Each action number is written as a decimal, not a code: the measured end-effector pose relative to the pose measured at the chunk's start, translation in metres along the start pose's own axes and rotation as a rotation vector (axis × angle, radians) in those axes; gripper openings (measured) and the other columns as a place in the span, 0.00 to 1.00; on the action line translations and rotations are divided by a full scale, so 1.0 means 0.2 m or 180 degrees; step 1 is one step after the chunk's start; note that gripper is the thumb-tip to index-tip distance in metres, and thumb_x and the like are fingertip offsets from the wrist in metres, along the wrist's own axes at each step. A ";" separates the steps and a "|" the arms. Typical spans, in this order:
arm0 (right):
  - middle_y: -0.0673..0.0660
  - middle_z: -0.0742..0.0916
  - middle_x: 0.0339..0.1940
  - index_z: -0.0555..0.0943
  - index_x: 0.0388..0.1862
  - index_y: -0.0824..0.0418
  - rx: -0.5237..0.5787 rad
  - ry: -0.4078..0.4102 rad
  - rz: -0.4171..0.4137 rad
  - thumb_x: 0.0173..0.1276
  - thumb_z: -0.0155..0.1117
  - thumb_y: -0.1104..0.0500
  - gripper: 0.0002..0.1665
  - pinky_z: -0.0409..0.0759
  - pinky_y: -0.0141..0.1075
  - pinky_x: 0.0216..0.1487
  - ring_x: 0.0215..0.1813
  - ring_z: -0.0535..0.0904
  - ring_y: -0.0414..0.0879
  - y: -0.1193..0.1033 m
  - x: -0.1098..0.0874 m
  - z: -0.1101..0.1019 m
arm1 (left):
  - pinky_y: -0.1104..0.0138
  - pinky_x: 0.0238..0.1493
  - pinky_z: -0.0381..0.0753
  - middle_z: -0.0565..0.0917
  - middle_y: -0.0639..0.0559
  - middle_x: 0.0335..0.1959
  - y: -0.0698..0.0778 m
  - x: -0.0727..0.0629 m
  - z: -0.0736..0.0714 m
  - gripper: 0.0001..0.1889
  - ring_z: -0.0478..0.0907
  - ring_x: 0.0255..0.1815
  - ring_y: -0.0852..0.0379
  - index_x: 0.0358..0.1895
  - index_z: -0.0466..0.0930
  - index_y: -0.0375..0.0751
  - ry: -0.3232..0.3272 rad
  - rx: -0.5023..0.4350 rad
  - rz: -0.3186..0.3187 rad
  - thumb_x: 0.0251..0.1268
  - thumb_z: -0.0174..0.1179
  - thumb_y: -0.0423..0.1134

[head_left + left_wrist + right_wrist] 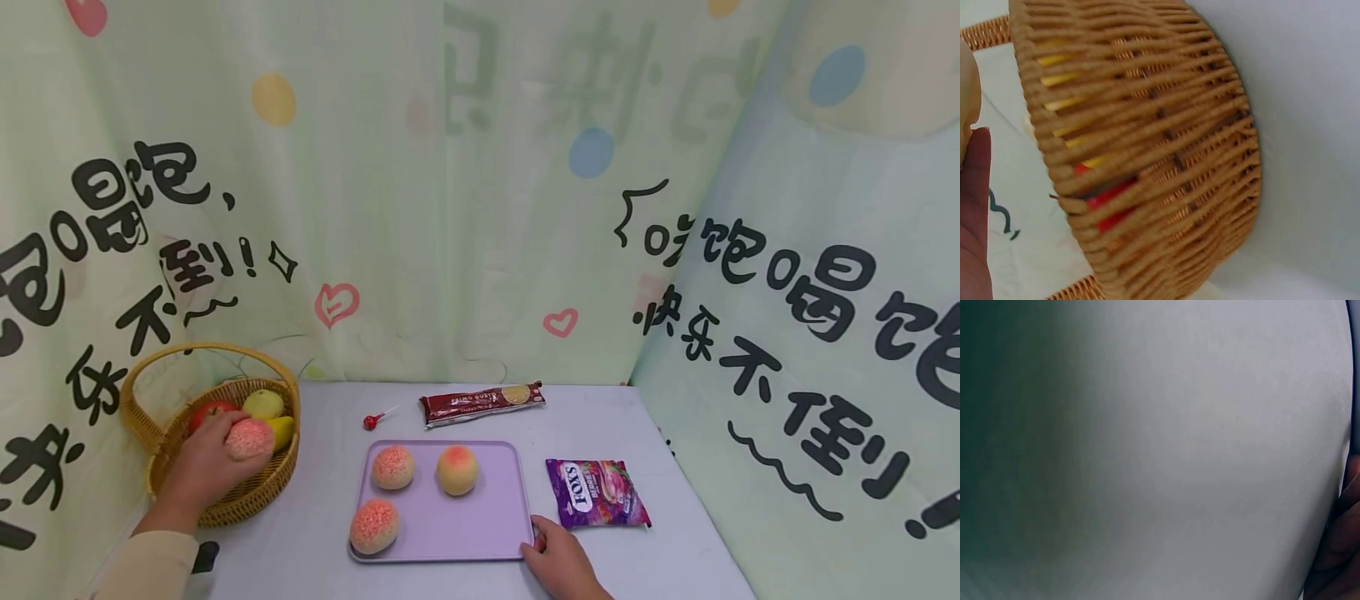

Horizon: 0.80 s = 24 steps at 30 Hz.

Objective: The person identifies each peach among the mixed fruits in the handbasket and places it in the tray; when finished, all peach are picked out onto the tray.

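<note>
At the left in the head view, my left hand [212, 460] holds a pink speckled peach [249, 439] over the wicker basket [258, 498]. In the left wrist view the basket's woven side [1166, 137] fills the middle, with the peach's pale side [967, 94] at the left edge. Inside the basket lie a red fruit [210, 412], a yellow-green fruit [263, 405] and a yellow one [282, 432]. My right hand [561, 560] grips the lower right edge of the lilac tray [457, 533]. On the tray sit three peaches, including a yellowish one [457, 470].
A red lollipop [370, 422] and a long brown snack packet [482, 405] lie behind the tray. To its right is a purple candy bag [597, 493]. Printed curtains [465, 250] enclose the white table [315, 475] at the back and sides.
</note>
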State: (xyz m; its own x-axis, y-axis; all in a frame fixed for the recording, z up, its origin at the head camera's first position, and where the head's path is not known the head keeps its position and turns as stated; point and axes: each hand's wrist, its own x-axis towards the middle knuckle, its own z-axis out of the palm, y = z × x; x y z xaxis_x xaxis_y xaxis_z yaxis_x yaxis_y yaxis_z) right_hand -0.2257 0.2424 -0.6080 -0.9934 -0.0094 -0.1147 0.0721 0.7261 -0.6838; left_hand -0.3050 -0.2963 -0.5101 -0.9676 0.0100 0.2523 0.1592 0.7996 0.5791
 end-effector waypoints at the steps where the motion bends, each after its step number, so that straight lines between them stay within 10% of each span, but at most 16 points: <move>1: 0.48 0.77 0.25 0.76 0.64 0.75 -0.0002 -0.0004 0.0006 0.66 0.71 0.56 0.34 0.66 0.34 0.29 0.27 0.70 0.43 0.00 0.00 0.00 | 0.40 0.51 0.81 0.77 0.35 0.59 0.01 0.00 0.00 0.41 0.76 0.54 0.37 0.65 0.71 0.37 0.0002 -0.0007 0.0023 0.52 0.78 0.53; 12: 0.49 0.77 0.25 0.75 0.65 0.75 0.0019 -0.0061 0.0092 0.66 0.71 0.55 0.35 0.67 0.34 0.30 0.28 0.70 0.43 0.00 0.00 0.00 | 0.40 0.48 0.82 0.76 0.40 0.60 0.10 -0.02 0.05 0.34 0.73 0.57 0.39 0.65 0.78 0.47 0.0151 -0.0116 0.0417 0.52 0.79 0.44; 24: 0.49 0.77 0.25 0.76 0.65 0.75 0.0000 -0.0036 0.0062 0.66 0.71 0.55 0.35 0.67 0.34 0.30 0.28 0.70 0.43 -0.01 0.00 -0.01 | 0.42 0.51 0.84 0.75 0.44 0.59 0.19 -0.02 0.09 0.32 0.72 0.57 0.42 0.63 0.78 0.51 0.0037 -0.0236 0.0371 0.53 0.80 0.45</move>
State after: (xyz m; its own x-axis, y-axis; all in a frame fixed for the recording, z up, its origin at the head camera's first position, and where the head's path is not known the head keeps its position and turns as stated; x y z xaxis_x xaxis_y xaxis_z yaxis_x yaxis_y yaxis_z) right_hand -0.2252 0.2423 -0.6064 -0.9907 -0.0030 -0.1361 0.0914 0.7261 -0.6815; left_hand -0.2981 -0.2554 -0.5029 -0.9394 0.0929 0.3301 0.2850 0.7468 0.6009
